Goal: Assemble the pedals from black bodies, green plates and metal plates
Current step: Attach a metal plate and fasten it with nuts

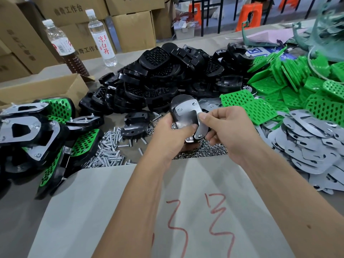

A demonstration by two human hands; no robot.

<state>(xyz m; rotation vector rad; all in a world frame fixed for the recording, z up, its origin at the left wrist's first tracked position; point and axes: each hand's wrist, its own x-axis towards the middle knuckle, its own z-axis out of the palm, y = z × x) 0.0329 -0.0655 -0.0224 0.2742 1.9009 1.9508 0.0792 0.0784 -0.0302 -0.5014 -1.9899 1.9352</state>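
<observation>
Head view: one pedal (186, 116) sits between two hands — left hand (173, 135) grips its lower edge, thumb across the metal plate (188, 113); right hand (221, 125) pinches that plate's right side. Two bottles (101, 37) stand far beyond the left hand. Black bodies (158, 75), green plates (279, 84) and screws (109, 148) lie in uncountable heaps around the hands on the surface (186, 211).

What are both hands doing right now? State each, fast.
Left hand: grips the pedal, thumb pressed on its metal plate.
Right hand: pinches the same metal plate's edge with thumb and fingers.
</observation>
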